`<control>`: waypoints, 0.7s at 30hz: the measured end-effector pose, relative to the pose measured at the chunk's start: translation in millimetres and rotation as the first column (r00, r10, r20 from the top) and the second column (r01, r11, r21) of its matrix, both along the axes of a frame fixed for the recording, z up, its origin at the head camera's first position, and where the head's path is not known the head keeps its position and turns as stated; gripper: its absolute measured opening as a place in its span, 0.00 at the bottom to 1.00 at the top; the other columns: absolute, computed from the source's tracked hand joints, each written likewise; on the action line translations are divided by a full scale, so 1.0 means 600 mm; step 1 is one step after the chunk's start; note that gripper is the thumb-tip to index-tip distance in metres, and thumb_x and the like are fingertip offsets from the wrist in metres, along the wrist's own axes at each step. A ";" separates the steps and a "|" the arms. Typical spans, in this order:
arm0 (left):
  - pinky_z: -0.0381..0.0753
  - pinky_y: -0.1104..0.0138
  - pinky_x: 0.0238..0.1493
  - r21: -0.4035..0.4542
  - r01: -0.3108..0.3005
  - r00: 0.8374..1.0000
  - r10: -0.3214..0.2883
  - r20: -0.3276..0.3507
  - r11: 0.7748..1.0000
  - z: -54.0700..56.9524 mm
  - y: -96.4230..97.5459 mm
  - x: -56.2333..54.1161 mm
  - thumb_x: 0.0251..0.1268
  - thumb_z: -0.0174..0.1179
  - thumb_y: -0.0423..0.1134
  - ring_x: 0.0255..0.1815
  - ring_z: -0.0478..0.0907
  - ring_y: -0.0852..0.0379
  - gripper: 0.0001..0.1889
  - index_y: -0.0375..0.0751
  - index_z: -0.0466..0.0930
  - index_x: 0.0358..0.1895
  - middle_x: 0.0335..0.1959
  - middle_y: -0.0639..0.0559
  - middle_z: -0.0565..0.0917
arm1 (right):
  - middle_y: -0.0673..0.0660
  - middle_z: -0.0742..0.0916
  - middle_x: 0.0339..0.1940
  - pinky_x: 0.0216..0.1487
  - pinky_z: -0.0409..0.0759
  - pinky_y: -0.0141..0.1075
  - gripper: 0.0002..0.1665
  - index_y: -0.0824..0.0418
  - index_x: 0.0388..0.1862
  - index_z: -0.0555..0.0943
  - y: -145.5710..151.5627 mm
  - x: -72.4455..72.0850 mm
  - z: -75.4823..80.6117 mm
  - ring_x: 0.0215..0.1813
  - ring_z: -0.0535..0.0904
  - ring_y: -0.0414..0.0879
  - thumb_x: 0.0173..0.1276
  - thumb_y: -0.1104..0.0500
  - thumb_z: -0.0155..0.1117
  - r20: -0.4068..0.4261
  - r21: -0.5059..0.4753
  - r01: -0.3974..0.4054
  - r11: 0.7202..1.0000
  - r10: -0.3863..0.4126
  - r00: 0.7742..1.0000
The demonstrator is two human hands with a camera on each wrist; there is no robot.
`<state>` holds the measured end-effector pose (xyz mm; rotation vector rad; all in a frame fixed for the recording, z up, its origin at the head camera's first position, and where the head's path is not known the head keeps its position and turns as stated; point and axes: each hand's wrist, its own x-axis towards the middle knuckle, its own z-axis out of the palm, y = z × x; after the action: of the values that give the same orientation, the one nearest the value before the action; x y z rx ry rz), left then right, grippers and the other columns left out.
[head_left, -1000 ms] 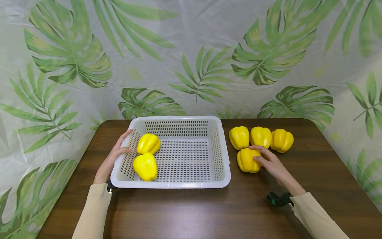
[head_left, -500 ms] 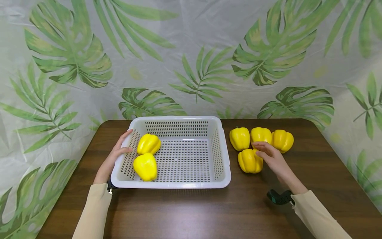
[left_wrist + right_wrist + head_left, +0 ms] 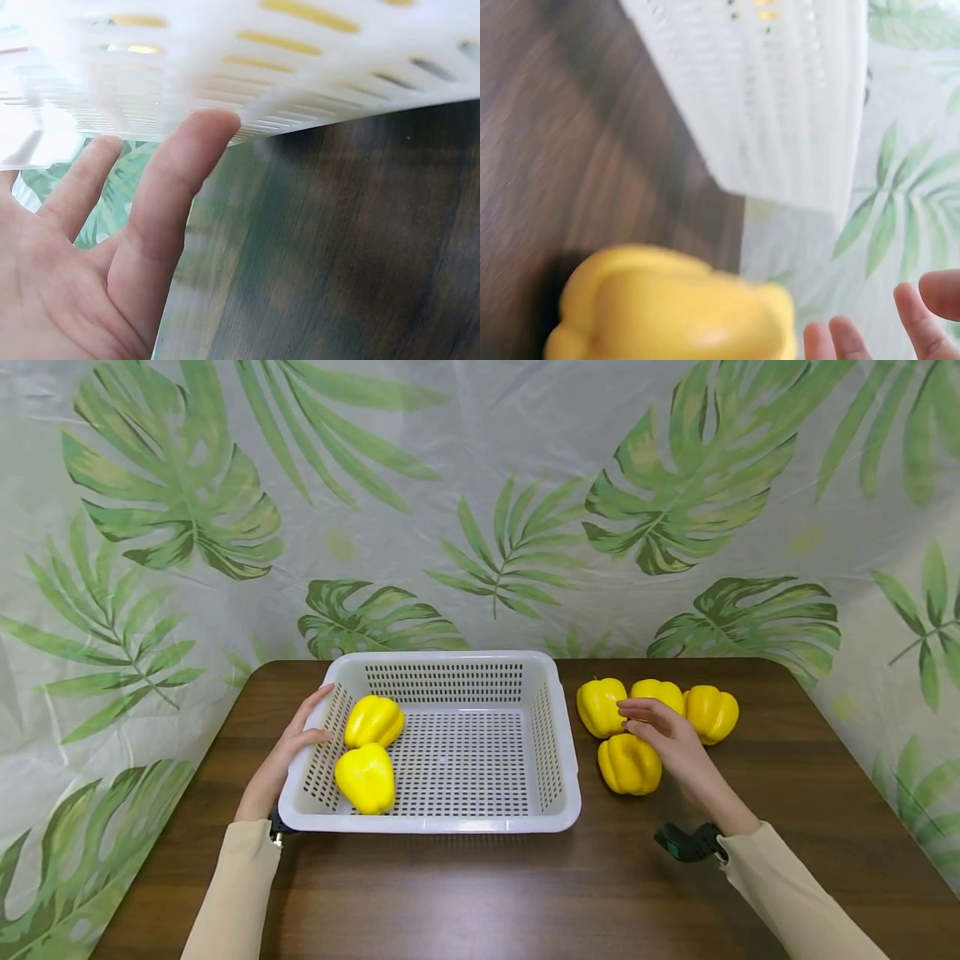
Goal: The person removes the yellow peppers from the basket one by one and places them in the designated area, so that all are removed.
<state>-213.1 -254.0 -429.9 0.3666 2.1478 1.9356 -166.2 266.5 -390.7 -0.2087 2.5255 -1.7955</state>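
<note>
A white plastic basket (image 3: pixel 480 823) with slotted walls holds two yellow bell peppers, one at the back (image 3: pixel 374 722) and one in front (image 3: pixel 365 778), both along its left side. My left hand (image 3: pixel 281 760) rests against that side; in the left wrist view the thumb and a fingertip meet the wall. Over the peppers right of the basket hovers my right hand (image 3: pixel 678 752), its fingers loosely bent around nothing. Just below it lies the nearest bell pepper (image 3: pixel 628 766). Behind are bell peppers at left (image 3: pixel 601 707), middle (image 3: pixel 660 692) and right (image 3: pixel 710 713), the middle one partly hidden.
The brown wooden table (image 3: pixel 480 893) extends in front of the basket and to both sides. A leaf-patterned cloth (image 3: pixel 510 527) hangs behind the table's back edge. A dark wrist device (image 3: pixel 686 843) sits at my right wrist.
My right hand has come off the nearest pepper, lifted, and moved up and leftward over the group. That pepper has shifted very slightly right. My left hand and the basket have stayed put.
</note>
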 end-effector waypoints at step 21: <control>0.76 0.59 0.48 0.026 -0.009 1.000 0.010 -0.019 1.000 -0.001 0.001 -0.004 0.68 0.40 0.30 0.65 0.55 0.33 0.36 0.59 0.44 0.76 0.75 0.38 0.44 | 0.65 0.78 0.58 0.60 0.70 0.52 0.22 0.66 0.63 0.70 -0.133 -0.028 0.073 0.55 0.76 0.57 0.74 0.58 0.53 0.043 -0.050 -0.272 0.961 0.274 0.961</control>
<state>-215.5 -253.3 -430.2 0.3814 2.1420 1.9744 -183.2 186.5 -347.0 -0.4827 2.2918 -1.7254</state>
